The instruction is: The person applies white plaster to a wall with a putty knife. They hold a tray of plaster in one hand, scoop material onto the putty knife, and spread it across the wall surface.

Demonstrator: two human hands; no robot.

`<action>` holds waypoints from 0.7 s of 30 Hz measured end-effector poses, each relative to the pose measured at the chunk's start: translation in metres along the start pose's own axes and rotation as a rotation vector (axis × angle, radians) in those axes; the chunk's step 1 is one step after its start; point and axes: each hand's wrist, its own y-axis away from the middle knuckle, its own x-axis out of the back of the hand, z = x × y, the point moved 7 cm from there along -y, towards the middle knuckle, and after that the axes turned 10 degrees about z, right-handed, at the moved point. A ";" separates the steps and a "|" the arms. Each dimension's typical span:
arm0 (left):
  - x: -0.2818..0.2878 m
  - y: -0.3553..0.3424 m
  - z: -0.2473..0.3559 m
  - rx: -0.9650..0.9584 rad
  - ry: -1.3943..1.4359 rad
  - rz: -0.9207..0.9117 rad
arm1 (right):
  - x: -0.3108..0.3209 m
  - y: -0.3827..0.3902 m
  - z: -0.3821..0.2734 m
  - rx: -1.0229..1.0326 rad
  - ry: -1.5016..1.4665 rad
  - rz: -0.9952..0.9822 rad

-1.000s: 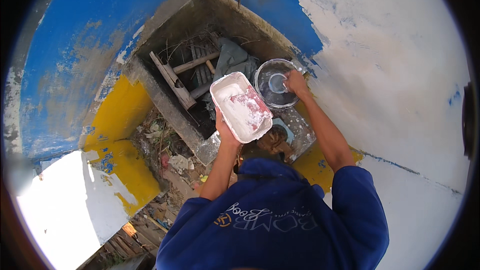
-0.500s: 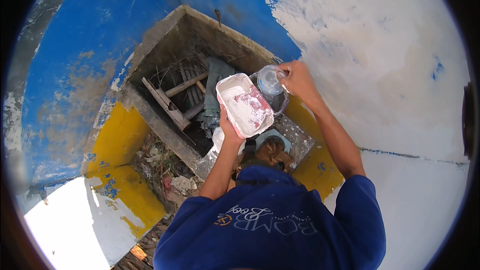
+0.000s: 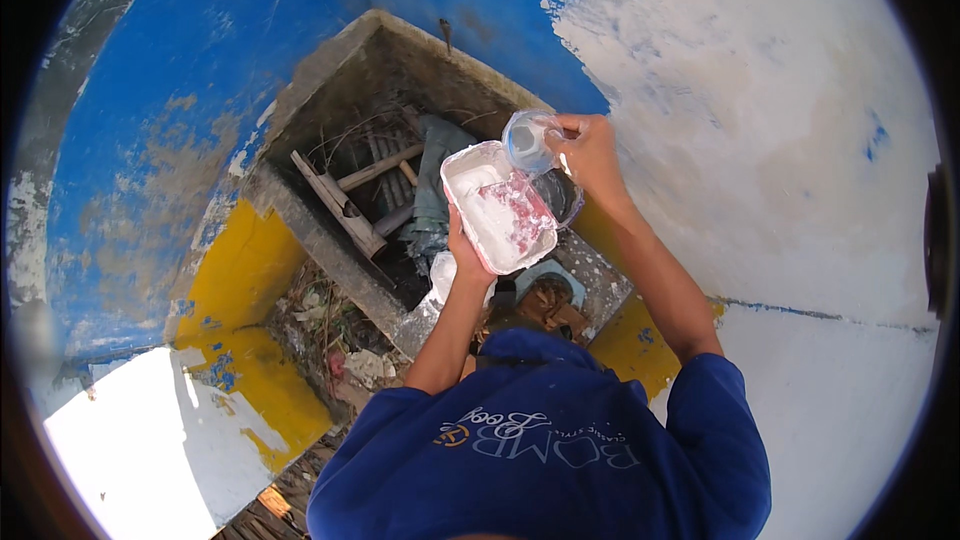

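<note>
My left hand (image 3: 466, 250) grips the near left side of a rectangular plastic tub (image 3: 523, 256), its thumb along the outer wall. White paint coats the tub's inside, with a pinkish-red patch showing on the right. In my right hand (image 3: 592, 158) is a clear plastic cup (image 3: 524, 143), pinched at its right side. The cup tilts beside the tub's far right rim, its mouth partly facing up; whether the two touch I cannot tell. Whitish smears show in the cup. Beneath the cup and right hand sits a dark bucket (image 3: 566, 198), partly hidden by the tub.
A concrete trough (image 3: 310, 230) in the corner holds wood pieces (image 3: 345, 215) and a grey-green cloth (image 3: 430, 165). A light blue container (image 3: 566, 278) with brown scraps stands near me. The blue wall (image 3: 230, 60) meets a white-coated wall (image 3: 740, 130) on the right.
My right hand has brought the cup left, from over the bucket to the tub's far right rim, and turned it. The tub sits slightly farther right in the picture.
</note>
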 end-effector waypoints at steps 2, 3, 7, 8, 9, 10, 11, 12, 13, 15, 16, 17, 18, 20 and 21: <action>0.002 0.008 0.008 -0.010 0.010 -0.012 | -0.004 -0.006 0.020 -0.170 -0.159 -0.044; 0.002 0.013 0.011 -0.009 0.020 -0.025 | -0.004 -0.010 0.030 -0.173 -0.160 -0.050; 0.020 0.029 0.035 -0.108 -0.038 -0.073 | -0.026 -0.012 0.078 -0.086 0.166 -0.031; 0.020 0.033 0.037 -0.105 0.016 -0.135 | -0.036 -0.010 0.088 0.039 0.413 -0.010; 0.023 0.036 0.039 -0.107 0.012 -0.127 | -0.049 -0.009 0.107 0.033 0.409 -0.017; 0.025 0.040 0.039 -0.117 -0.023 -0.123 | -0.067 -0.008 0.129 0.080 0.542 -0.089; 0.026 0.044 0.042 -0.133 -0.060 -0.119 | -0.086 -0.004 0.145 0.131 0.671 -0.165; 0.026 0.047 0.041 -0.132 -0.067 -0.117 | -0.096 0.002 0.154 0.164 0.674 -0.158; 0.028 0.048 0.042 -0.174 -0.097 -0.062 | -0.104 0.005 0.165 0.157 0.669 -0.156; 0.029 0.052 0.042 -0.220 -0.118 0.001 | -0.121 0.011 0.181 0.166 0.840 -0.260; 0.026 0.052 0.039 -0.208 -0.123 0.006 | -0.122 0.013 0.188 0.159 0.842 -0.260; 0.026 0.055 0.039 -0.210 -0.121 0.013 | -0.123 0.016 0.186 0.122 0.839 -0.293; 0.030 0.053 0.038 -0.213 -0.118 0.015 | -0.122 0.018 0.185 0.083 0.838 -0.322; 0.040 0.046 0.032 -0.178 -0.040 0.055 | -0.097 0.014 0.176 -0.044 0.615 -0.316; 0.031 0.047 0.028 -0.172 -0.038 0.052 | -0.081 0.013 0.169 -0.170 0.389 -0.305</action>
